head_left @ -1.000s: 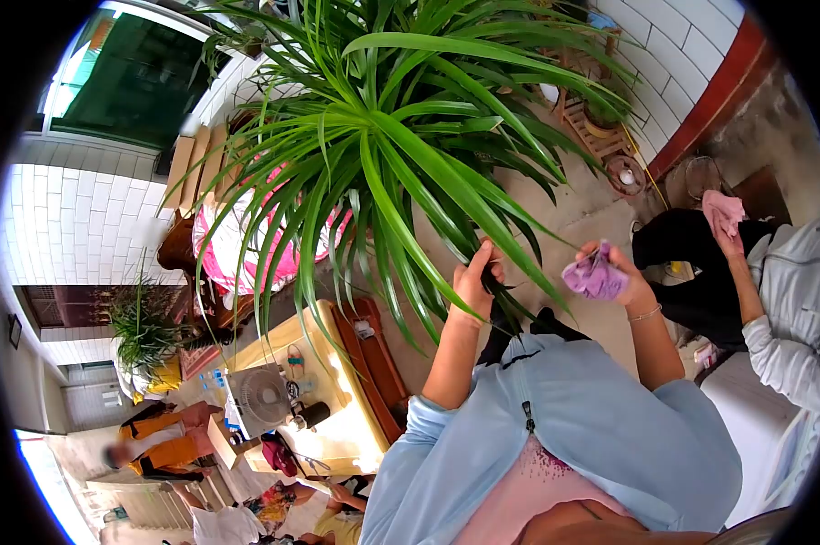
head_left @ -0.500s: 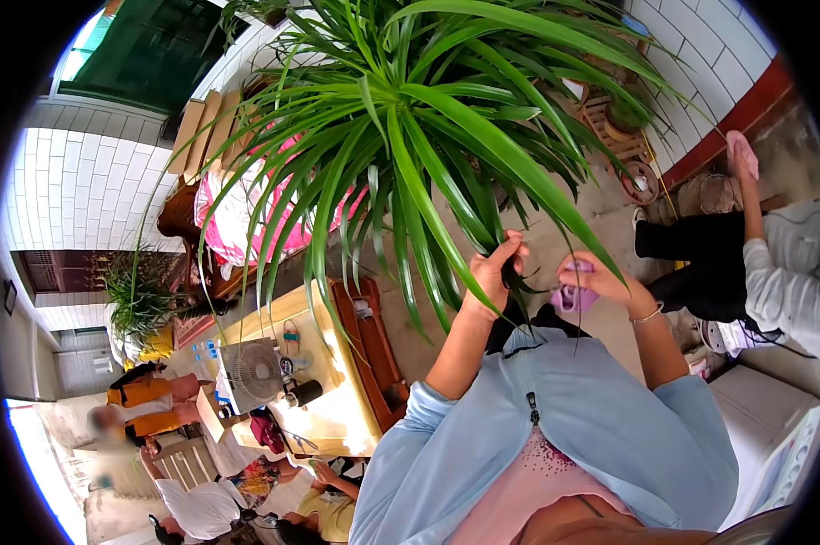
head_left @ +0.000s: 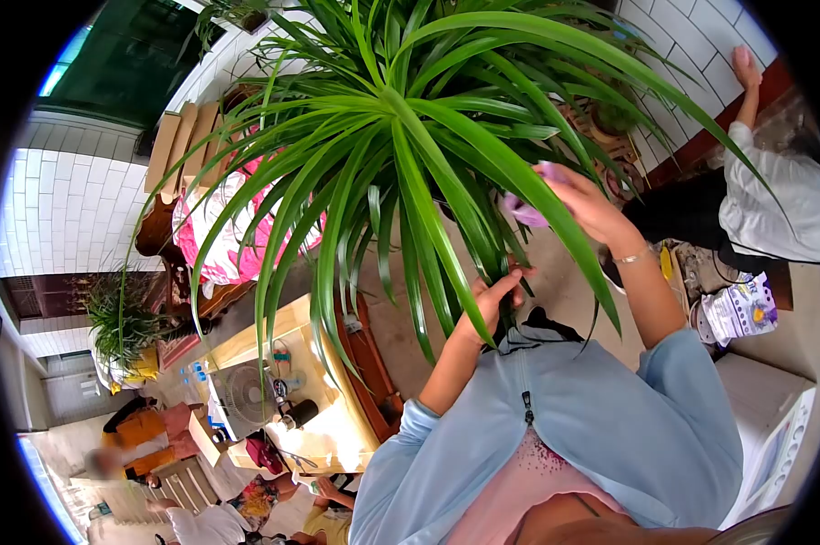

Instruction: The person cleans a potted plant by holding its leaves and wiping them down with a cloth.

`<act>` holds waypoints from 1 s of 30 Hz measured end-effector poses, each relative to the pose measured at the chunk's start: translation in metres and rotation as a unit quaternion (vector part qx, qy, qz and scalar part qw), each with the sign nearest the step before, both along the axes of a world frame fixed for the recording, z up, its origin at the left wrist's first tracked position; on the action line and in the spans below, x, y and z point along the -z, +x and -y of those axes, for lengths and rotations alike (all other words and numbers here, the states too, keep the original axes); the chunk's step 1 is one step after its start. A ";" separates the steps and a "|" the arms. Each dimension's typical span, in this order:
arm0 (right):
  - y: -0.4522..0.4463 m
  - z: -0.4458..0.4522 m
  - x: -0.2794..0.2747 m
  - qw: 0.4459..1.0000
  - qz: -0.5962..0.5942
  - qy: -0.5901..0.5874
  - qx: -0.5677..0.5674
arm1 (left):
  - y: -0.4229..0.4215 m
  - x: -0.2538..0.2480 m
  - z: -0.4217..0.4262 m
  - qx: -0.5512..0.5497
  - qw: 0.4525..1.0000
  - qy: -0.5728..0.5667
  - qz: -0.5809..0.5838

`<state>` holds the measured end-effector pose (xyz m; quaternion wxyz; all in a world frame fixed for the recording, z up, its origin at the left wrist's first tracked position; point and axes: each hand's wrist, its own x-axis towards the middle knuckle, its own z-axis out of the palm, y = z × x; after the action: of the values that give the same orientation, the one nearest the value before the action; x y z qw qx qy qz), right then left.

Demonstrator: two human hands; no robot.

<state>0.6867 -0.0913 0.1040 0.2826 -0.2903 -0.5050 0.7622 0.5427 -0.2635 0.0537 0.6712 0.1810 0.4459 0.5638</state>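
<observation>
A large plant with long, arching green leaves fills the upper middle of the view. My left hand is closed around the lower ends of some hanging leaves, close to my body. My right hand is raised beside the leaves and grips a light purple cloth, which is bunched under its fingers and partly hidden by a leaf. The cloth lies close against the hanging foliage; I cannot tell whether it touches a leaf.
At lower left stands a wooden table with a fan on it. Several people are beyond it. On the right, another person in a white top reaches toward the tiled wall. A white appliance stands at my right.
My right hand has moved up and forward with the purple cloth, toward the leaves. My left hand keeps its hold, slightly lower in view. The other person's arm has reached up the wall.
</observation>
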 end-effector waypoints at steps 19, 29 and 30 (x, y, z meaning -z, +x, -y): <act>-0.139 -0.047 0.028 0.959 0.001 0.273 0.072 | -0.016 -0.024 -0.009 -0.034 0.997 -0.030 -0.063; -0.143 -0.066 0.045 0.972 0.027 0.206 -0.113 | -0.015 -0.016 0.000 -0.010 0.999 0.016 -0.040; -0.135 -0.058 0.046 0.979 -0.008 0.177 -0.099 | -0.014 -0.027 0.000 -0.019 0.999 -0.006 -0.049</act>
<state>0.5521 -0.0329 0.0581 0.2565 -0.1778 -0.6559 0.6873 0.5290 -0.2631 0.0810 0.6384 0.1956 0.4856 0.5642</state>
